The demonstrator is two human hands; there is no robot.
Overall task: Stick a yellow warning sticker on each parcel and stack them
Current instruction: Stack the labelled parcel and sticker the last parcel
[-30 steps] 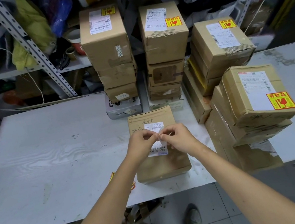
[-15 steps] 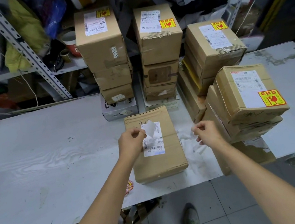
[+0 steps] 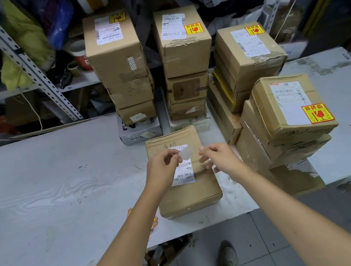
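Left hand (image 3: 164, 170) with sticker (image 3: 185, 153); parcel (image 3: 188, 198) lengthwise front-to-back

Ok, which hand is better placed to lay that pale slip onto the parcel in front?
Left, probably. The left hand pinches the pale slip directly over the parcel; the right hand hovers beside it, fingers loosely curled, seemingly holding nothing, so it could steady the parcel.

A scuffed white table (image 3: 51, 190) fills the middle of the frame, with grey floor tiles (image 3: 271, 245) along the bottom edge. In the upper left, a perforated metal shelving upright (image 3: 24, 63) slants past a yellow bag (image 3: 22, 42) and a blue bag (image 3: 57, 15). The upper right is dim.
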